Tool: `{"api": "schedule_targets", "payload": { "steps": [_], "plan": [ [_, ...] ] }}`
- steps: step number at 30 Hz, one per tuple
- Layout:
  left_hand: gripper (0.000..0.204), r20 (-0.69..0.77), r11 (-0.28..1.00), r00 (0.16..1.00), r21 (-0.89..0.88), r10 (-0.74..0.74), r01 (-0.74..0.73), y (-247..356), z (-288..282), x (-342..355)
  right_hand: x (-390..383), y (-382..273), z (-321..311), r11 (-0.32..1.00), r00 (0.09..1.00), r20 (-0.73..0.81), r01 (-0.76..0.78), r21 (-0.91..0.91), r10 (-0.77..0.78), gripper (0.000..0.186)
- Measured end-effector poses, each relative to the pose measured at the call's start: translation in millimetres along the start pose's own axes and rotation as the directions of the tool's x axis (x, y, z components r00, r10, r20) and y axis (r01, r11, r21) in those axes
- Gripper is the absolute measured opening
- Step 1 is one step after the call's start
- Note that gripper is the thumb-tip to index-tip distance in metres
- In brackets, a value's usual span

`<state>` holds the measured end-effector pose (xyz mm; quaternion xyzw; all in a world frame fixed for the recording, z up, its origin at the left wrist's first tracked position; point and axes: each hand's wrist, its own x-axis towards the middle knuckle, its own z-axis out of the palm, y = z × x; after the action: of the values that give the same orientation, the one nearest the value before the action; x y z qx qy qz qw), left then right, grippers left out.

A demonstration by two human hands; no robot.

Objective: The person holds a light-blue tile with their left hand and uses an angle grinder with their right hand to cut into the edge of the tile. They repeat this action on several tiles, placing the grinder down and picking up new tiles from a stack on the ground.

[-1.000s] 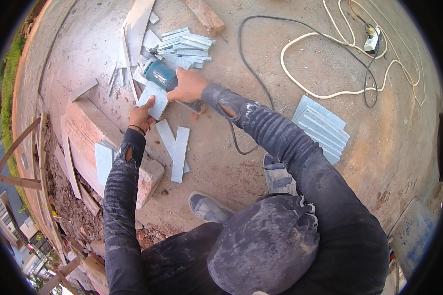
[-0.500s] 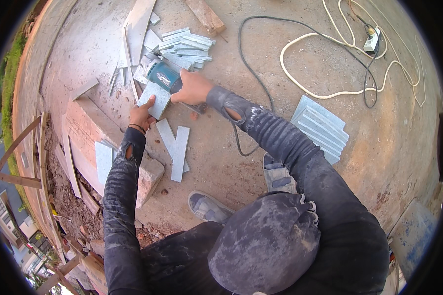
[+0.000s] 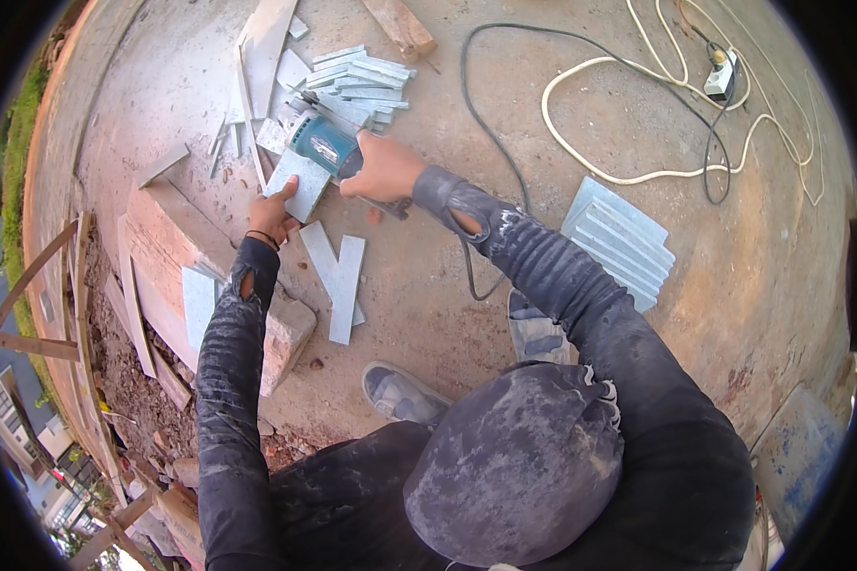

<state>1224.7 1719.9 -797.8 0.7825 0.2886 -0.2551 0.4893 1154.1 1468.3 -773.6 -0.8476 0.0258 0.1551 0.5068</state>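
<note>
A teal handheld power cutter (image 3: pixel 322 145) is gripped in my right hand (image 3: pixel 390 169), its metal front end facing away to the upper left. The cutter rests over the far part of a flat pale grey stone tile (image 3: pixel 300 190). My left hand (image 3: pixel 274 214) pinches the near left edge of that tile, thumb on top. The blade's contact with the tile is hidden by the cutter's body. Just beyond lies a pile of narrow cut stone strips (image 3: pixel 367 81). Two more strips (image 3: pixel 347 290) lie crossed on the ground nearer my feet.
A stack of tiles (image 3: pixel 614 243) lies to the right. A dark cable (image 3: pixel 468 90) loops past it toward a white socket block (image 3: pixel 721 76), beside a cream cable (image 3: pixel 546 114). At the left sit a large stone block (image 3: pixel 176 233) and wooden boards (image 3: pixel 135 300).
My right hand and the cutter have shifted slightly to the right. My left hand stays on the tile, which has barely moved.
</note>
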Motion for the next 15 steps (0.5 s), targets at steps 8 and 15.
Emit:
{"api": "schedule_targets", "payload": {
  "steps": [8,15],
  "plan": [
    [0.053,-0.014,1.0,1.0,-0.011,0.001,-0.001,-1,-2,2,-10,4,-3,1.0,1.0,0.02,-0.004,0.02,0.004,0.069],
    [0.054,-0.022,1.0,1.0,0.003,-0.011,0.011,1,-2,1,-18,10,-4,1.0,0.999,0.028,-0.017,0.023,0.016,0.065]
  ]
}}
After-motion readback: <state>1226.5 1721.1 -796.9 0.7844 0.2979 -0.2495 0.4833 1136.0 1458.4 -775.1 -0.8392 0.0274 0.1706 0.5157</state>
